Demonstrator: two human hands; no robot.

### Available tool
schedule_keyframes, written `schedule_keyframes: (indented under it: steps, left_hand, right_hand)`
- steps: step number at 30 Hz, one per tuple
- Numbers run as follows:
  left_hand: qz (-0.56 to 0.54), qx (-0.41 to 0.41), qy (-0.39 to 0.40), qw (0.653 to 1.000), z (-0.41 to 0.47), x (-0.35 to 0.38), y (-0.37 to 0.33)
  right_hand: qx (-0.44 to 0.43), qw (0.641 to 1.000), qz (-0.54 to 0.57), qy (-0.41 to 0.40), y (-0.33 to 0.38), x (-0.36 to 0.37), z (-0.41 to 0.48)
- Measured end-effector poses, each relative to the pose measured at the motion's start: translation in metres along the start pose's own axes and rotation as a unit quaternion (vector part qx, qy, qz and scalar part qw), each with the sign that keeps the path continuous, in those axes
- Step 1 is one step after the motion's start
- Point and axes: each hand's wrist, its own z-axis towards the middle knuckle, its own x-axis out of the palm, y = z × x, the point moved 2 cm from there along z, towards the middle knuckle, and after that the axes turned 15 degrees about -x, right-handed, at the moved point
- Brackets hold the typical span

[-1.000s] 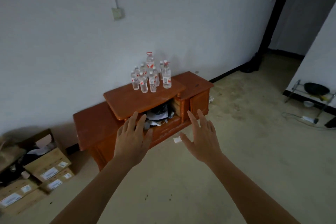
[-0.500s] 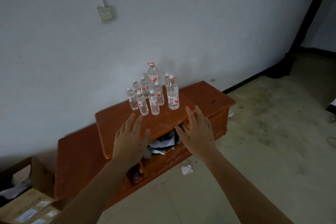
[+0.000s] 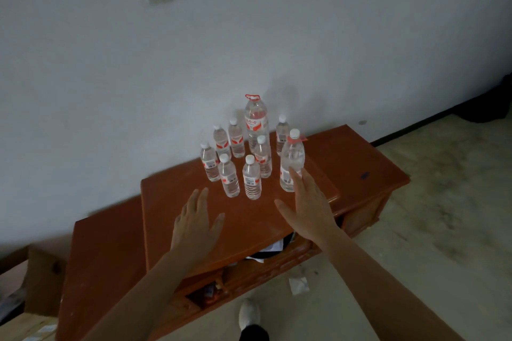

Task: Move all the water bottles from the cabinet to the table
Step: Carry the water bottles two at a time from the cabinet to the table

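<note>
Head cam: the water bottles (image 3: 251, 180) stand upright in a tight bunch on the raised middle top of the reddish wooden cabinet (image 3: 166, 196), toward its far edge by the white wall (image 3: 304, 36). I count nine, all clear plastic with white caps and red-and-white labels. Two are bigger. The tall bottle (image 3: 256, 122) at the far back has a red carry ring on top, and the fat bottle (image 3: 292, 160) at the near right has a red ring under its cap.

The left hand (image 3: 195, 225) is out over the cabinet top, fingers straight and spread, holding nothing, just short of the nearest small bottles. The right hand (image 3: 307, 210) is spread flat too, its fingertips overlapping the fat bottle's lower part. Can't tell if they actually touch it.
</note>
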Motion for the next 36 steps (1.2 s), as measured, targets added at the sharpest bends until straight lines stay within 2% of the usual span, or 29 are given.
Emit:
schedule_keyframes:
  steps: [10,13,16,19,22,27,29,33,36]
  left_hand:
    - [-0.039,-0.036,0.118,0.992,0.237,0.065,-0.002]
    - [-0.07,-0.041,0.165,0.983,0.268,0.087,-0.007]
    - [-0.115,-0.061,0.214,0.968,0.29,0.11,-0.008]
    - [-0.136,-0.047,0.24,0.96,0.303,0.129,-0.009]
    - [-0.129,-0.031,0.219,0.967,0.31,0.14,-0.012]
    - [-0.133,-0.078,0.169,0.973,0.303,0.138,-0.022]
    - [-0.138,-0.108,0.161,0.971,0.295,0.131,-0.024]
    - [-0.141,-0.185,0.123,0.965,0.268,0.108,-0.019]
    - [-0.155,-0.241,0.073,0.955,0.245,0.097,-0.017]
  right_hand:
    - [0.054,0.991,0.074,0.096,-0.06,0.105,0.168]
    - [0.076,0.982,0.136,0.103,-0.071,0.137,0.194]
    - [0.148,0.959,0.209,0.124,-0.083,0.174,0.21]
    - [0.167,0.956,0.206,0.128,-0.09,0.196,0.217]
    - [0.169,0.957,0.201,0.126,-0.095,0.198,0.221]
    - [0.164,0.961,0.188,0.117,-0.105,0.181,0.21]
    - [0.155,0.963,0.169,0.143,-0.111,0.173,0.207]
    - [0.092,0.972,0.13,0.171,-0.115,0.151,0.21]
    - [0.039,0.981,0.124,0.144,-0.11,0.132,0.219]
